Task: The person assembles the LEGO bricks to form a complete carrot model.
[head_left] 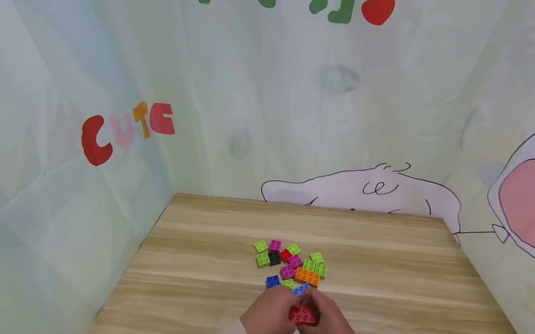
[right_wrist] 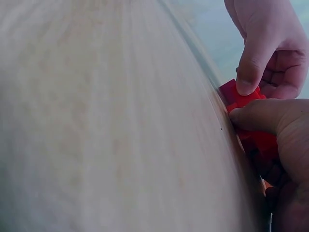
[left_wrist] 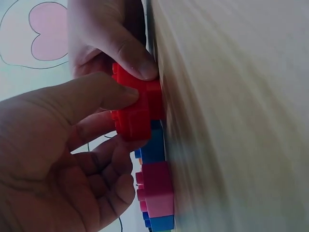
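Observation:
Both hands meet at a red building brick [head_left: 303, 315] near the front of the table. From the left, my left hand [head_left: 271, 311] pinches it, the thumb lying on its near side in the left wrist view. My right hand [head_left: 329, 321] grips the same brick from the right, thumb against its side. Another red block [left_wrist: 154, 99] sits directly under the held brick, close to the tabletop; how firmly the two are joined cannot be told. Just beyond the fingers lie a light blue brick [head_left: 301, 289], a dark blue brick [head_left: 272, 281] and a partly hidden lime brick [head_left: 287, 283].
Behind the hands, loose bricks spread over the wooden table [head_left: 189, 274]: an orange brick [head_left: 307, 276], a black brick [head_left: 274, 258], a small red brick [head_left: 285, 255], plus several lime and magenta ones. A printed cloth [head_left: 252, 110] hangs along the table's back and sides.

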Motion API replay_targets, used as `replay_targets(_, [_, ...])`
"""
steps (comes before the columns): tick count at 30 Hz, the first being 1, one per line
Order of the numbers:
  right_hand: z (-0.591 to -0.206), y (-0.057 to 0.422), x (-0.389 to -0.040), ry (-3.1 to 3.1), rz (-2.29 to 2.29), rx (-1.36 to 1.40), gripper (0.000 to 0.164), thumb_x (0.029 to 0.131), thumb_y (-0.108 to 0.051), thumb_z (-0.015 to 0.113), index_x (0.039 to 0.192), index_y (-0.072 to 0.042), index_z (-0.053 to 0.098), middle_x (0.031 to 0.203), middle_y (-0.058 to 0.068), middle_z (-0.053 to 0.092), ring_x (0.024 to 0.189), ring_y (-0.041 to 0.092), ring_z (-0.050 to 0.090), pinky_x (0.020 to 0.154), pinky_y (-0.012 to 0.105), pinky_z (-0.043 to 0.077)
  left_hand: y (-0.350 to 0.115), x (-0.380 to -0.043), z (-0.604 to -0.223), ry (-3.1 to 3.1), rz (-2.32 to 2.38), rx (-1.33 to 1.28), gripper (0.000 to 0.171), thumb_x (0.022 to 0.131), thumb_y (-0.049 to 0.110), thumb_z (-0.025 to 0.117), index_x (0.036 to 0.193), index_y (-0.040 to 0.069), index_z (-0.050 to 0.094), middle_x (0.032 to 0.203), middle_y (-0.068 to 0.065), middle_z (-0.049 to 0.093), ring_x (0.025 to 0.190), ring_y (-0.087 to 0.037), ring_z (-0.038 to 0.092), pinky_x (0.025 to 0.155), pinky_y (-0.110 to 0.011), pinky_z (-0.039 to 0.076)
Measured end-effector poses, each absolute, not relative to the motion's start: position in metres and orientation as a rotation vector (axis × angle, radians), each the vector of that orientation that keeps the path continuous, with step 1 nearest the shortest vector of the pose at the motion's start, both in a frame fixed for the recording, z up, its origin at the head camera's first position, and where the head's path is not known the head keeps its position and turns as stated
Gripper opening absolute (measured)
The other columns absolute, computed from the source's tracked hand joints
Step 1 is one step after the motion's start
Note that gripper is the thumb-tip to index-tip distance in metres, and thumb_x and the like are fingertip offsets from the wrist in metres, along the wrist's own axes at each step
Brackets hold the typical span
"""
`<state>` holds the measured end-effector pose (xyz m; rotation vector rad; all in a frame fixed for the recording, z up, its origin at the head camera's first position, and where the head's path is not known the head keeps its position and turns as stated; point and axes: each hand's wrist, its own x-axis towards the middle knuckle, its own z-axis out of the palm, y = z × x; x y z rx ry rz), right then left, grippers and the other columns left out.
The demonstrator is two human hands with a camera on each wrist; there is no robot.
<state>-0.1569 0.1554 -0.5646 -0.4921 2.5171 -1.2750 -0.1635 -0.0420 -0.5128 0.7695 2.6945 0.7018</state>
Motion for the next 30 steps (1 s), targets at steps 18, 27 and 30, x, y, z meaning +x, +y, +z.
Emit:
replay_targets(18, [-0.54, 0.167, -0.2, 2.934, -0.633, -1.186, 0.036, 0.088, -0.033, 0.083, 0.121, -0.023, 0.076, 0.116, -0.016, 0.069, 0.107, 0.01, 0.056, 0.093, 0.039, 0.05, -0.042, -0.163, -0.509, 2.689, 0.659, 0.793, 0.024, 0.073, 0.005, 0.086, 0.081, 0.017, 0.067, 0.072, 0.011, 0.054, 0.065, -0.006, 0.049, 0.06, -0.024, 0.044])
replay_targets(27, [-0.54, 0.156, -0.216, 2.852, -0.536, -1.305, 0.027, 0.084, -0.029, 0.085, 0.111, -0.026, 0.078, 0.104, -0.019, 0.07, 0.098, 0.005, 0.059, 0.089, 0.032, 0.05, -0.04, -0.163, -0.509, 2.735, 0.654, 0.837, 0.023, 0.075, 0.017, 0.089, 0.078, 0.019, 0.065, 0.074, 0.012, 0.055, 0.068, -0.004, 0.049, 0.063, -0.025, 0.045])
replay_targets(30, [-0.538, 0.158, -0.215, 2.85, -0.588, -1.228, 0.026, 0.085, -0.03, 0.085, 0.11, -0.026, 0.077, 0.103, -0.02, 0.068, 0.096, 0.004, 0.058, 0.089, 0.032, 0.051, -0.04, -0.162, -0.51, 2.782, 0.628, 0.887, 0.023, 0.075, 0.019, 0.09, 0.076, 0.019, 0.067, 0.073, 0.013, 0.056, 0.069, -0.003, 0.05, 0.065, -0.024, 0.046])
